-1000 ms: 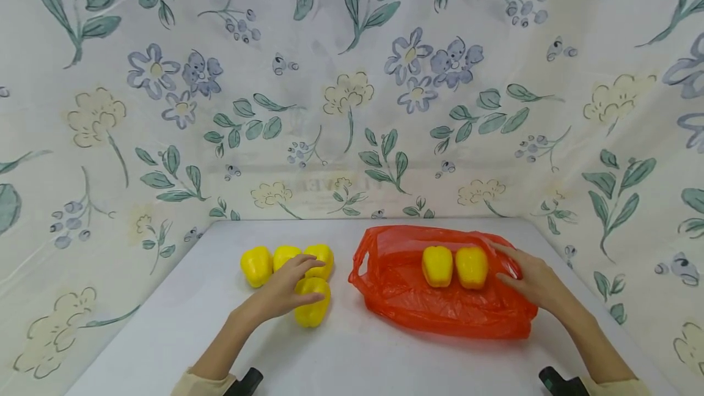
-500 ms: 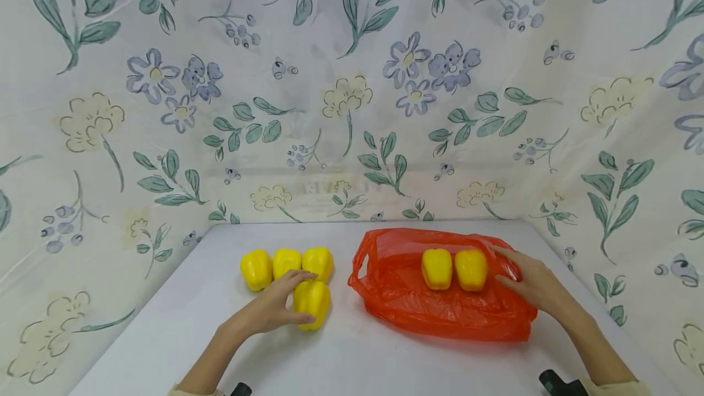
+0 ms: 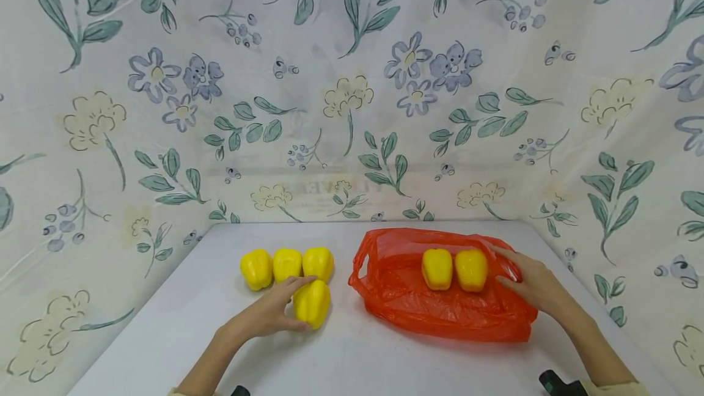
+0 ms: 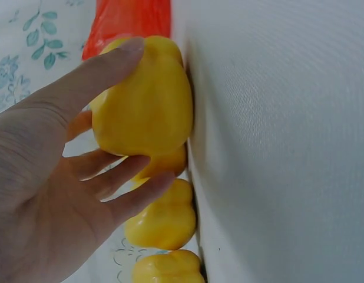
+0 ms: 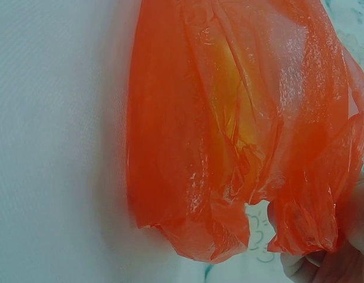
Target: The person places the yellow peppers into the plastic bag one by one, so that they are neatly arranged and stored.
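Note:
My left hand [image 3: 272, 310] holds the nearest yellow bell pepper [image 3: 312, 305] on the table, thumb on its near side and index finger at its far side. In the left wrist view, the thumb lies along that pepper [image 4: 146, 100], while the other fingers spread below and behind it. Over on the right, my right hand [image 3: 530, 280] grips the edge of a red plastic bag [image 3: 385, 301] lying on its side. Bunched film of the bag [image 5: 305, 224] shows between its fingers in the right wrist view. Inside the bag's mouth sit two bell peppers [image 3: 437, 269], side by side.
Behind the left hand, a row of three more yellow bell peppers [image 3: 286, 264] stands on the white table [image 3: 352, 359]. A bag handle loop [image 3: 362, 264] faces the peppers. A floral cloth [image 3: 346, 139] rises along the back and sides of the table.
My left hand has come down and toward me, from above the peppers to around the nearest one, which has barely moved. The right hand keeps its grip on the bag.

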Action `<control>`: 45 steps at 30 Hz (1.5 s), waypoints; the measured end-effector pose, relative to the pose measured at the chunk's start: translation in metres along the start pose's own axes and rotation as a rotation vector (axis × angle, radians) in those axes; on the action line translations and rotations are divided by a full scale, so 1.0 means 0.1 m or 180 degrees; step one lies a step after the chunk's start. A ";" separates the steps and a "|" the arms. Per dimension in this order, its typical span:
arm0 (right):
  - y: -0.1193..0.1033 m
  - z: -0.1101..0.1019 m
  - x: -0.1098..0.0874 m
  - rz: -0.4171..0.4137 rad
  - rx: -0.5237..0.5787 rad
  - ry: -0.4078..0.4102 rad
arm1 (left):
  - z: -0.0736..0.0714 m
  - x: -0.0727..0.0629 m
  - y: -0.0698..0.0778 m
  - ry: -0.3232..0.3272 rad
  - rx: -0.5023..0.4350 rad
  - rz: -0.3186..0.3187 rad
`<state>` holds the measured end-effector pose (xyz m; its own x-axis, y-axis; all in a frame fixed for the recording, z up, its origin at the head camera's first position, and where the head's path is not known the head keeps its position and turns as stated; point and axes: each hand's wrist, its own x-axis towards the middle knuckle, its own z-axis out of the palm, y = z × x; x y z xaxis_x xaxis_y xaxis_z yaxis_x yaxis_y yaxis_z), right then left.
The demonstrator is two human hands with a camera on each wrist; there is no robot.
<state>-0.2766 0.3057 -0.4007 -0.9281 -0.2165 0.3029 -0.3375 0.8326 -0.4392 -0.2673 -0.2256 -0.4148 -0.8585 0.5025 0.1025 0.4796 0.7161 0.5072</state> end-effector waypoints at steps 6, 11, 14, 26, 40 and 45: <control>-0.01 0.00 0.00 0.0025 0.0046 -0.0013 | 0.01 0.00 -0.01 -0.0022 -0.0007 0.0017; 0.00 0.00 0.00 -0.0014 -0.0071 -0.0002 | 0.02 0.00 -0.02 -0.0042 -0.0007 0.0007; 0.01 0.00 0.00 -0.0075 -0.0091 0.0030 | 0.02 0.00 -0.01 -0.0044 -0.0004 0.0017; 0.04 0.01 0.01 -0.0165 -0.0076 0.0116 | 0.06 0.01 0.02 -0.0017 0.0127 0.0073; 0.05 0.01 0.01 -0.0143 -0.0040 0.0102 | 0.03 0.10 0.13 0.0068 0.0198 0.0220; 0.04 0.02 0.00 -0.0099 -0.0022 0.0077 | -0.03 0.14 0.20 0.0118 0.0151 0.0307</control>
<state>-0.2782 0.3083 -0.4039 -0.9131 -0.2300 0.3366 -0.3649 0.8292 -0.4233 -0.2705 -0.2058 -0.4013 -0.8137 0.5524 0.1808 0.5675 0.6879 0.4525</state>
